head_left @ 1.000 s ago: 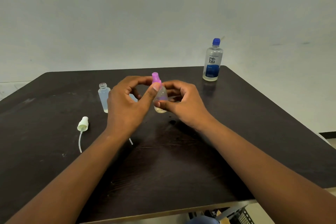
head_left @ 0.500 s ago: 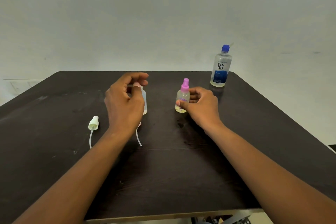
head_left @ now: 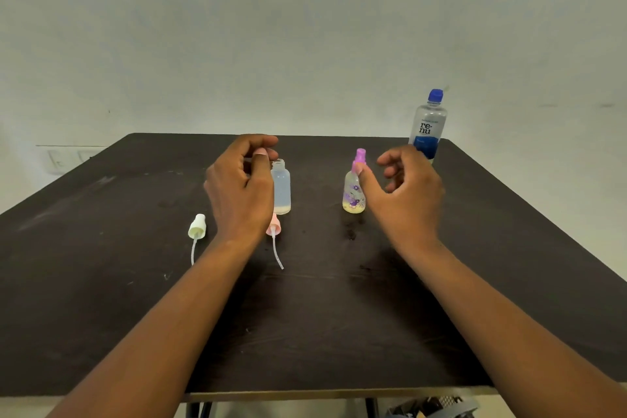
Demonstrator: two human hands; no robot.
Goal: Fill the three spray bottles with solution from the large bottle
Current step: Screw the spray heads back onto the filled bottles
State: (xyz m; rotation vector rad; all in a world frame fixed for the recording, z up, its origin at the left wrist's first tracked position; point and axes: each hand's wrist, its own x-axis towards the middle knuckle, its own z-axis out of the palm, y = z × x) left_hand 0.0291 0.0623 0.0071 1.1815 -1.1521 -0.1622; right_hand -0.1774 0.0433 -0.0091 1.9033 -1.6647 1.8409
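A small clear spray bottle with a purple pump cap (head_left: 354, 193) stands on the dark table (head_left: 322, 316), with a little yellowish liquid in it. My right hand (head_left: 403, 193) is beside it on the right; the thumb touches its neck and the fingers are loosely curled away from it. An uncapped translucent bottle (head_left: 282, 188) stands to the left. My left hand (head_left: 239, 187) hovers just left of it, fingers loosely curled, gripping nothing. The large bottle with a blue cap (head_left: 428, 125) stands at the far right corner.
Two loose pump heads with dip tubes lie on the table: a white one (head_left: 196, 227) left of my left wrist and a pink one (head_left: 274, 229) just in front of the uncapped bottle. The table's near edge (head_left: 339, 392) is below my forearms.
My right hand carried the purple-capped bottle to the right, stood it on the table and loosened its grip. My left hand left the cap and moved beside the uncapped bottle.
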